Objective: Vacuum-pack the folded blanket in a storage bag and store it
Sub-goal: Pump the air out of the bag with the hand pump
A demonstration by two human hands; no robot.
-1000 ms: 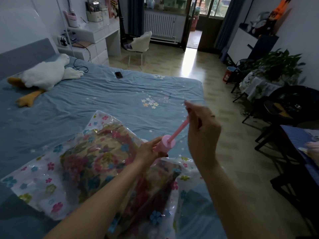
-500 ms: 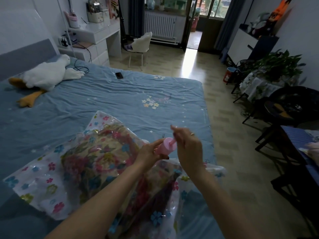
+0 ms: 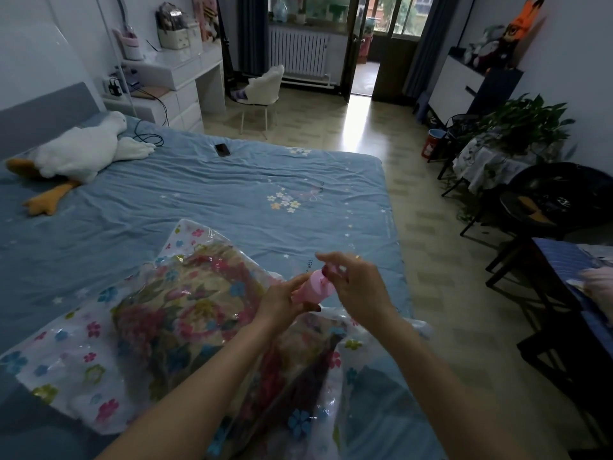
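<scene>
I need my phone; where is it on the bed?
The phone lies on the blue sheet near the bed's far edge, right of the plush goose.

One head-worn wide-angle camera, looking forward and down.

The single view looks from the person's head over both forearms to the bed (image 3: 199, 194), which fills the left and the middle. The left hand (image 3: 282, 302) and the right hand (image 3: 360, 287) are close to the lens, low in the centre. Farther ahead are the floor (image 3: 365, 144) and the balcony door (image 3: 361, 44). Straight lines bend near the edges.
</scene>
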